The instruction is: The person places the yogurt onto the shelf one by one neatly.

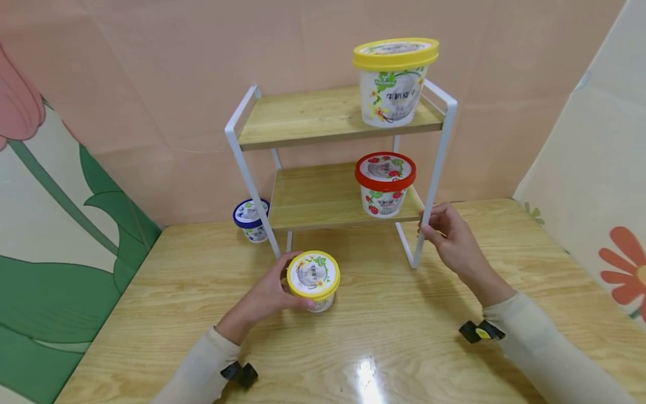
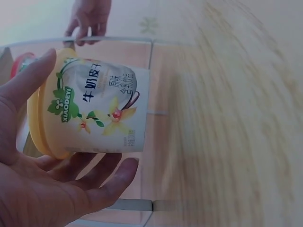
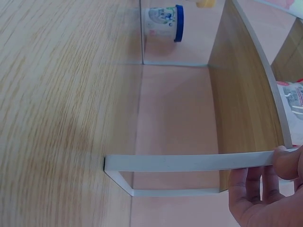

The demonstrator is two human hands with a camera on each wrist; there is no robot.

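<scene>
Pale wood grain runs across the bench [image 1: 393, 336], with a bright patch of glare at its near edge. Two cream sleeves [image 1: 545, 342] reach over it, a small black piece at each wrist. Nearest among the containers is a yellow-lidded tub [image 1: 313, 275], upright in front of the rack's left side. The left hand [image 1: 267, 292] grips it, thumb on the near side and fingers curled round the other; whether its base touches the bench I cannot tell. Its white wall carries yellow flowers and green leaves, and the lid is on, so the contents are hidden.

A little farther, the right hand [image 1: 456, 238] pinches the front right leg of the white-framed rack [image 1: 435, 179], thumb on one side and fingers on the other. On the rack's lower board [image 1: 318, 196], towards the right, stands a red-lidded tub [image 1: 384, 188] printed with strawberries. Above it, on the right of the upper board [image 1: 298, 118], sits the top-shelf tub [image 1: 396, 92], also lidded in yellow. On the bench at the rack's left, partly behind a leg, is a blue-lidded tub [image 1: 249, 219]. All three are covered, their insides out of sight. A pink wall covering [image 1: 166, 67] hangs behind.
</scene>
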